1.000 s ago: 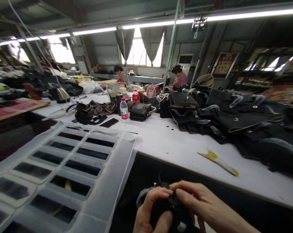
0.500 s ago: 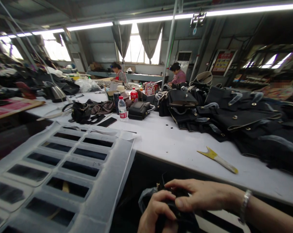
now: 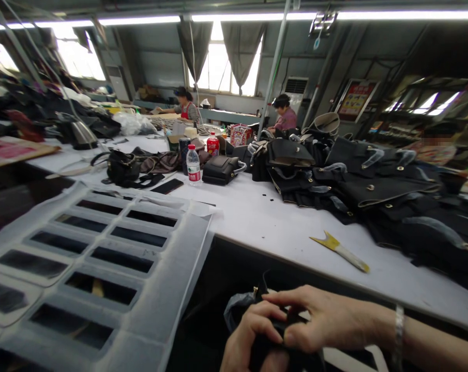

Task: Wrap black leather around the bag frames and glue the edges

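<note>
A: Position of hands?
B: Left hand [image 3: 253, 333] and right hand [image 3: 327, 320] low at frame bottom, below tabletop [image 3: 280, 227] edge, fingers curled and pressed together around black bag piece [image 3: 274, 343].
A: Grip detail?
B: Right thumb and fingertips pinching its upper edge; left fingers clamped beneath. Bracelet [image 3: 398, 325] on right wrist.
A: Surroundings?
B: Yellow-tipped tool [image 3: 339, 250] on tabletop, well apart. Pile of black bags [image 3: 373, 191] to right. White slotted template [image 3: 102, 258] to left. Water bottle [image 3: 193, 165] farther back.

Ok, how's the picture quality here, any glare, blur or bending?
Head view: windows and ceiling strip lights blow out white; white table evenly lit; straight edges bow toward the borders; plastic tray and both hands on the black piece look softly blurred.
</note>
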The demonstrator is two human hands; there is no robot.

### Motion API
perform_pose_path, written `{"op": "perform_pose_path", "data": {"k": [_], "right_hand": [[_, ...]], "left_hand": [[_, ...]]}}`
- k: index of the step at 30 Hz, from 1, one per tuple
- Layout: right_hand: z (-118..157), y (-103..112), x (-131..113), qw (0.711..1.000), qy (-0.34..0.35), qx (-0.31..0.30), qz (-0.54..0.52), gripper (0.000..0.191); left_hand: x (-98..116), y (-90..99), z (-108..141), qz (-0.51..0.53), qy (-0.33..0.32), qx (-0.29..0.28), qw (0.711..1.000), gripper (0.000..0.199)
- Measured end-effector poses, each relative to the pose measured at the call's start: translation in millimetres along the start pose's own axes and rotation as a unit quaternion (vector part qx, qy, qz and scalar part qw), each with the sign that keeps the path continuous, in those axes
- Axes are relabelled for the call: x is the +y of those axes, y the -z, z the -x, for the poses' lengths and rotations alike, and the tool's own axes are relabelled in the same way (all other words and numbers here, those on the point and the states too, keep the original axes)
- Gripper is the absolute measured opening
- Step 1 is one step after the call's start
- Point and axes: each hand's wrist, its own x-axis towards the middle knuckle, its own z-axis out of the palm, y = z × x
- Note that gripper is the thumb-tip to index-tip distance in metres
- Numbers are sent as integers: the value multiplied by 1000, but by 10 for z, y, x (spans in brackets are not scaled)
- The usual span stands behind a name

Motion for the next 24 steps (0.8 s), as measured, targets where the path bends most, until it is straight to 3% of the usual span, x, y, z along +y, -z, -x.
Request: {"op": "perform_pose_path", "data": {"k": [3, 7, 10, 16, 21, 24], "right_hand": [[38, -62, 17, 999, -22, -3, -32, 22], [71, -98, 82, 994, -75, 13, -81, 37], [79, -105, 101, 994, -58, 29, -85, 34], [66, -169, 57, 995, 3, 99, 13, 18], [14, -326, 10, 994, 1, 96, 51, 18], [1, -425, -5, 975, 26, 167, 144, 22]], "left_hand": [[-17, 48, -20, 4, 28, -24, 999, 16], [21, 78, -33, -14, 48, -33, 998, 18], [46, 70, -42, -10, 44, -29, 999, 17], [19, 82, -36, 0, 37, -48, 998, 15], [47, 77, 13, 19, 54, -33, 998, 12], [77, 75, 29, 37, 69, -29, 997, 10]]}}
